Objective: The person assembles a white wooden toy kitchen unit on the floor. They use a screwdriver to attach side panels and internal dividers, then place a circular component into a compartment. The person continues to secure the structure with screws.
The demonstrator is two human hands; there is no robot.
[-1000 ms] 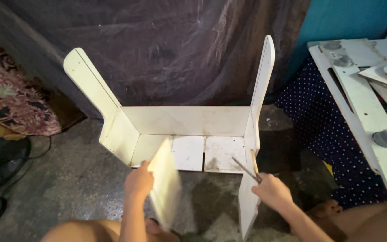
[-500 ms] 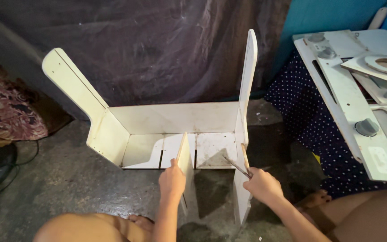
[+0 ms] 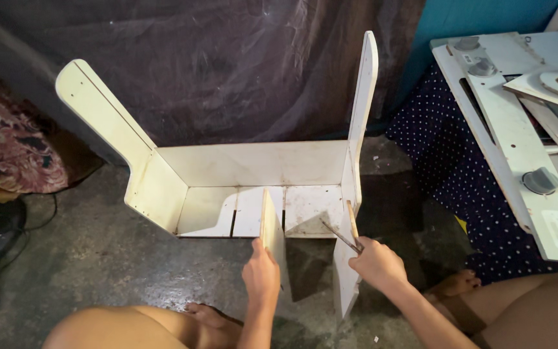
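concrete floor [image 3: 98, 258], left hand [image 3: 261, 274] gripping panel [image 3: 271, 227], right hand [image 3: 376, 264] gripping hammer [image 3: 347, 232]

Bare concrete floor [image 3: 98, 271], grey and stained, beneath me. On it stand the white wooden frame [image 3: 253, 174] (side panels upright) and, to my right, a dotted dark-blue cloth [image 3: 460, 168] bearing white boards [image 3: 518, 142]. A patterned fabric bundle [image 3: 8, 148] lies at left.

My left hand [image 3: 261, 276] is closed, knuckles up, forearm reaching straight forward. My right hand [image 3: 377, 264] sits just to its right, fist clenched, wrist angled inward, forearm stretching back rightward.
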